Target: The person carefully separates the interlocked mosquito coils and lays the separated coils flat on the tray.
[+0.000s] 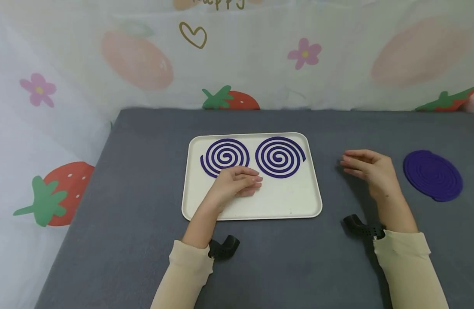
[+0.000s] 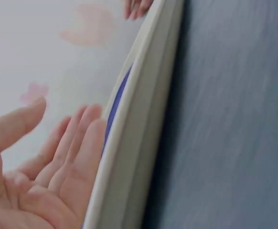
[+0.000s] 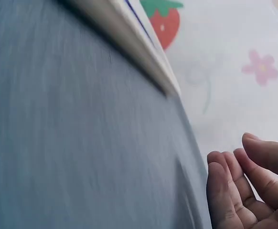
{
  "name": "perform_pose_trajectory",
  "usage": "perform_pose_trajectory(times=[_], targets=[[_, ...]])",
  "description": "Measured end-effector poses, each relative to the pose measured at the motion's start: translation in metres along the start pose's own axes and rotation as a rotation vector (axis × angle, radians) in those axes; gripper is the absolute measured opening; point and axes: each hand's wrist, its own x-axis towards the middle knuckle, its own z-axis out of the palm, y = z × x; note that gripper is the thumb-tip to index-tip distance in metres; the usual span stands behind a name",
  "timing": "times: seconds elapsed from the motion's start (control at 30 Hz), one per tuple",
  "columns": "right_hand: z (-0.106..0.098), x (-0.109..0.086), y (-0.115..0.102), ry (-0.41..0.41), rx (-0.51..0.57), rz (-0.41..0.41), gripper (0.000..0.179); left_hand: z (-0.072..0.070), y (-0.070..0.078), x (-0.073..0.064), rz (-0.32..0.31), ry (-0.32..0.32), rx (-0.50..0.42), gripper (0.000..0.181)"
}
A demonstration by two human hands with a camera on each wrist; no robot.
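Two purple mosquito coils lie side by side at the back of a white tray: the left coil [image 1: 226, 155] and the right coil [image 1: 278, 158]. My left hand [image 1: 237, 182] hovers over the tray [image 1: 268, 210], overlapping the left coil's lower edge in the head view. Its fingers are relaxed with nothing between them, and the left wrist view shows the bare palm. Off the tray's right side, above the table, my right hand [image 1: 368, 167] holds nothing, its fingers loosely bent. To the right of that hand sits a stack of mosquito coils [image 1: 434, 176], flat on the cloth.
Dark grey cloth covers the table [image 1: 113, 223]. A pale curtain [image 1: 237, 56] printed with strawberries, flowers and a heart hangs behind and to the left. Each wrist wears a black camera mount, the left mount [image 1: 223, 248] and the right mount [image 1: 360, 226].
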Motion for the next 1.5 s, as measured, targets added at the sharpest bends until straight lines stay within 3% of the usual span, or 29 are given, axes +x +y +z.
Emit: perform_pose_trajectory(times=[0.2,0.33,0.57,0.8,0.97,1.1,1.37,1.5], targets=[[-0.048,-0.019,-0.005,0.023,0.015,-0.012,0.016,0.043,-0.008,0.005,0.079,-0.081,0.026,0.023],[-0.075,-0.030,-0.009,0.039,0.039,0.004,0.018,0.067,-0.007,0.007,0.105,-0.155,-0.006,0.027],[-0.111,-0.035,-0.015,0.208,-0.011,-0.043,0.016,0.104,0.001,0.018,0.125,-0.241,-0.068,0.025],[-0.141,-0.044,-0.021,0.318,0.098,-0.067,0.016,0.156,0.004,0.034,0.091,-0.227,-0.028,0.020],[-0.166,-0.048,-0.022,0.381,0.091,-0.053,0.023,0.203,-0.002,0.051,0.034,-0.148,0.053,0.011],[-0.177,-0.049,-0.020,0.444,0.100,-0.030,0.028,0.234,-0.005,0.067,0.009,-0.098,0.041,0.009],[-0.180,-0.048,-0.016,0.665,0.057,0.076,0.029,0.270,-0.012,0.096,-0.012,-0.091,-0.098,0.016],[-0.182,-0.050,-0.017,0.714,0.087,0.080,0.031,0.282,-0.012,0.105,0.028,-0.068,-0.101,0.021]])
